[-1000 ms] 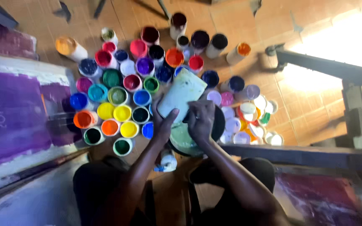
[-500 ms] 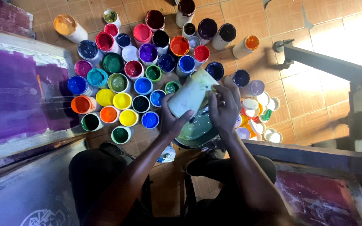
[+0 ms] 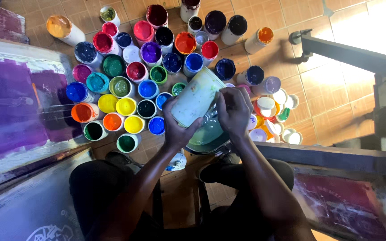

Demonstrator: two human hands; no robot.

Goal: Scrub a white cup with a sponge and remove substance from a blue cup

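I see tiled floor [image 3: 318,85] carrying everything, no bench in use. Purple print screen [image 3: 10,107] lies flat at left edge, clear of work zone. Open paint jars [image 3: 126,85] packed upright, mouths up, so colours read at a glance. Wide teal basin [image 3: 211,136] sits under hands, placed to catch pour, I judge. Pale tub [image 3: 197,102] held tilted over basin, mouth away from me. Left hand [image 3: 177,127] cups tub's underside, fingers wrapped tight. Right hand [image 3: 234,109] pinches tub's rim, fingers curled closed, wrist bent.
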